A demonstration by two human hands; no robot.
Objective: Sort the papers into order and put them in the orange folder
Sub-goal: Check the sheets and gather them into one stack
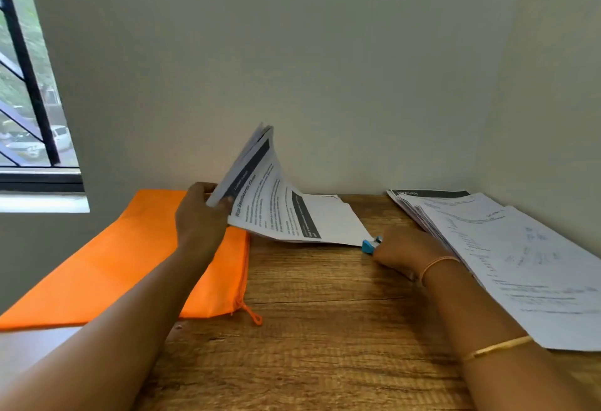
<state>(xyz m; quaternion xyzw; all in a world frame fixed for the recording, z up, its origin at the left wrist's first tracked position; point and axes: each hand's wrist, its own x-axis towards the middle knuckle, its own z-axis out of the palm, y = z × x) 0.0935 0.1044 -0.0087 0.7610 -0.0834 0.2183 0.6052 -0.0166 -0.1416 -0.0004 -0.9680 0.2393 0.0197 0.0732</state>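
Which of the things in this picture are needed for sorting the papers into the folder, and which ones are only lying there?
For the job: sheaf of papers in the left hand; paper stack at the right; orange folder; blue stapler, gripped by the right hand at the sheaf's corner.
Only there: wooden table; window.

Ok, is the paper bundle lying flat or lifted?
Lifted: the left hand holds the paper bundle up at one edge, its other corner at the blue stapler.

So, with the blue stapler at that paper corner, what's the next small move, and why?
Probably squeeze the stapler shut: the right hand holds it at the corner of the paper bundle, which the left hand grips and lifts at the opposite end.
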